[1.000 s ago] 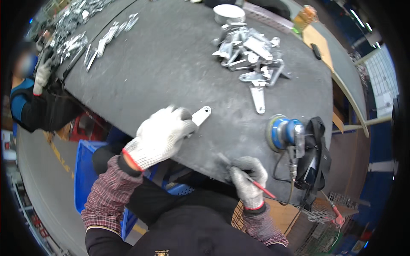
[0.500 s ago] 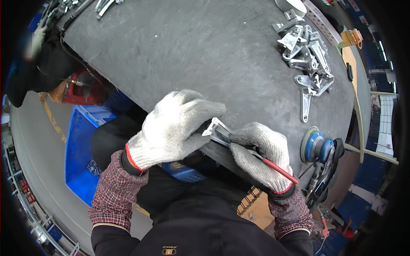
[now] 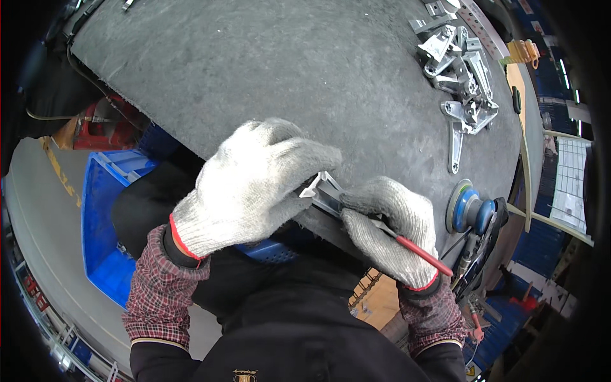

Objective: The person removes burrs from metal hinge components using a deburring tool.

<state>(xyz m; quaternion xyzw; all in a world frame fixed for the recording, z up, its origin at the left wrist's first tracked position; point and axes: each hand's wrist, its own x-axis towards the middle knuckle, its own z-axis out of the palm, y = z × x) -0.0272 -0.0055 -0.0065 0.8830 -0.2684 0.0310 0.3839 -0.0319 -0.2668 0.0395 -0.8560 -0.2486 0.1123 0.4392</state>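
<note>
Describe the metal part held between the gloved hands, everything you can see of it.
The metal part is a small flat piece of bare silvery-grey metal. Only a pointed, angular end shows; the rest is hidden under the gloves. It sits tilted at the near edge of the dark grey table. The left hand wraps over it from the left, and the right hand presses a thin red-handled tool against it.
</note>
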